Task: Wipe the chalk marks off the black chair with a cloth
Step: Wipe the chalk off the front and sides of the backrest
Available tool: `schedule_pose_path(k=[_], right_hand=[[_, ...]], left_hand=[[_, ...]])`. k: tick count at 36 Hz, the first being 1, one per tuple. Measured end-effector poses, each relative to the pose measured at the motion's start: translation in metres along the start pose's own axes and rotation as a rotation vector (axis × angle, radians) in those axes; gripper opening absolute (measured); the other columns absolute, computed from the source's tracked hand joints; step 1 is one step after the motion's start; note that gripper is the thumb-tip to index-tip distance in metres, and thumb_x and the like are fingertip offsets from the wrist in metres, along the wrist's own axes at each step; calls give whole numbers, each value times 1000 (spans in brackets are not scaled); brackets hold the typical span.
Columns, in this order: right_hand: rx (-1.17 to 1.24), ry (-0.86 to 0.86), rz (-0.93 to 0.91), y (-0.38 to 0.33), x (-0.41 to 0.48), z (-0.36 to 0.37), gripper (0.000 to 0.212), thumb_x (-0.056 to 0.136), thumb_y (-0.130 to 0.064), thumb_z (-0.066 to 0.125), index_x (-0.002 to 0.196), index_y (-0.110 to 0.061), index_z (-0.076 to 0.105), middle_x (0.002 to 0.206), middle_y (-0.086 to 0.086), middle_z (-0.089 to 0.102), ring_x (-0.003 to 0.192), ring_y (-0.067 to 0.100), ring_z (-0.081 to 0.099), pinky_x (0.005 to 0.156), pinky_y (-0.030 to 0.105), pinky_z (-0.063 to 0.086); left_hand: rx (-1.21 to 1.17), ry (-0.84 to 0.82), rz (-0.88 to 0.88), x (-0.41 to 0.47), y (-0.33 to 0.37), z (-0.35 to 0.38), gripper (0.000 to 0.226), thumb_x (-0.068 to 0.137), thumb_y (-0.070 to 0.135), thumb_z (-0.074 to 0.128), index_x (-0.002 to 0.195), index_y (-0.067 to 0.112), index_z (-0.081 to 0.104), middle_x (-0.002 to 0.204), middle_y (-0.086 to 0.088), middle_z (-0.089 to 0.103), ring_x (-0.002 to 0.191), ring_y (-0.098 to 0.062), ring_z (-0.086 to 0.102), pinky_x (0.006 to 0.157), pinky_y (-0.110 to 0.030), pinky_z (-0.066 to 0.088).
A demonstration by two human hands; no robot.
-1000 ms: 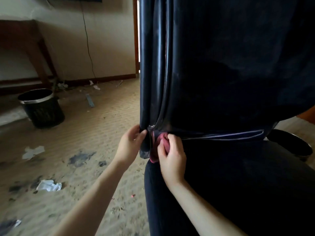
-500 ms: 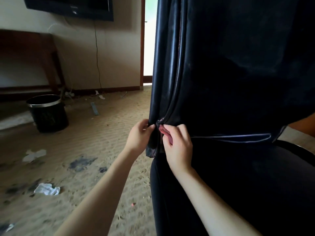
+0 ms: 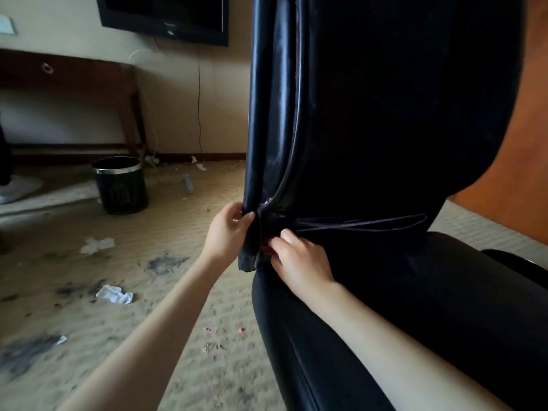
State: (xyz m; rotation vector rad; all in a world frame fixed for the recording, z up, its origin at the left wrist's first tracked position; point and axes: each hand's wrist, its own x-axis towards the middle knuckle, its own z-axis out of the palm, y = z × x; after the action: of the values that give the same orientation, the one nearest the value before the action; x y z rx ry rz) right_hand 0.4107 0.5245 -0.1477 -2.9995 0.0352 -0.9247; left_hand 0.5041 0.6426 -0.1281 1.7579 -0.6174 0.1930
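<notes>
Wiping in progress at the seam of the black leather chair [image 3: 385,129].
Left hand [image 3: 226,229] pinches the seam flap aside; right hand [image 3: 299,261] presses a reddish cloth [image 3: 268,249] into the gap, fingers curled. Faint pink marks remain above.

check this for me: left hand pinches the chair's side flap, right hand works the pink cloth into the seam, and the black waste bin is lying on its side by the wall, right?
Not quite. The head view shows the black waste bin standing upright on the carpet, open top up. The rest holds: the left hand pinches the black chair at its side flap, and the right hand presses the pink cloth into the seam.
</notes>
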Motion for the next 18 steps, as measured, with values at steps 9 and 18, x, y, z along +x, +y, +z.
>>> schedule_pose_path(k=[9,18], right_hand=[[347,232,24,-22,-46,-44,23,77,-20,56,96,-18,70,76,2,53,55,26,57,41,32,48],[198,206,-125,-35,-23,-26,35,80,-17,66,114,-10,67,90,8,59,75,28,62,44,32,50]], left_hand=[[180,106,-63,-50,27,-28,7,92,8,56,85,6,58,79,-3,60,79,-24,55,63,-29,37],[96,19,-76,-54,29,-41,5,91,12,60,87,14,61,74,9,58,67,-4,52,58,-14,38]])
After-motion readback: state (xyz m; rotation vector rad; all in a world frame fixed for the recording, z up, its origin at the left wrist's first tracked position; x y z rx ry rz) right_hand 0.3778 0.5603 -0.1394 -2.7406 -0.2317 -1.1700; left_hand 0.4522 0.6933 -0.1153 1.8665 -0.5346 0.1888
